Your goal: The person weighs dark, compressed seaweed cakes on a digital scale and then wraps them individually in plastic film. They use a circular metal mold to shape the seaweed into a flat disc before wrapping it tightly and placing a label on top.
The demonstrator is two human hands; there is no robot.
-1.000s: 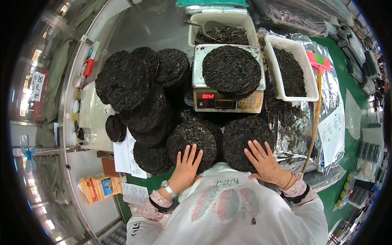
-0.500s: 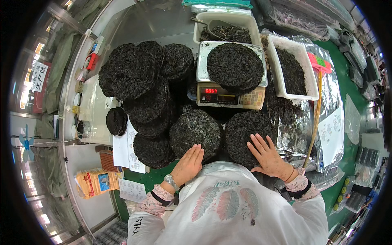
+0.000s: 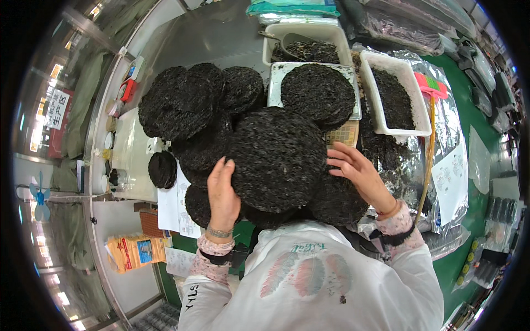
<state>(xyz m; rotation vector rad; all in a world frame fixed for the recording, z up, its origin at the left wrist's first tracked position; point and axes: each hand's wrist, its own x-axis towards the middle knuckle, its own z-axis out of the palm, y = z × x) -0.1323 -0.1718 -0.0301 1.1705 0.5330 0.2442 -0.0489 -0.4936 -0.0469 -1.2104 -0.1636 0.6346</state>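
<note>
A round cake of dried black seaweed (image 3: pixel 276 160) is raised in front of me, its broad face up and slightly blurred. My left hand (image 3: pixel 223 190) grips its left rim, thumb and fingers close together. At the right rim, the bent, slightly parted fingers of my right hand (image 3: pixel 356 171) touch the edge. Beneath it lie more dark cakes, and a lower right cake (image 3: pixel 339 201) shows partly. Beyond it, a small stack of seaweed cakes (image 3: pixel 317 91) rests on the digital scale (image 3: pixel 276 71), whose display is hidden.
Stacked seaweed cakes (image 3: pixel 174 107) stand at the left, with a small round dark cake (image 3: pixel 163 170) nearby. One white tub (image 3: pixel 306 28) of loose seaweed holds a scoop (image 3: pixel 292 47); another white tub (image 3: pixel 424 124) stands right. A pink-headed brush (image 3: pixel 430 85) leans beside it.
Half a second ago both hands lay flat on two cakes near my body. Now one cake is lifted between them, covering the scale's display, and both hands have moved up.
</note>
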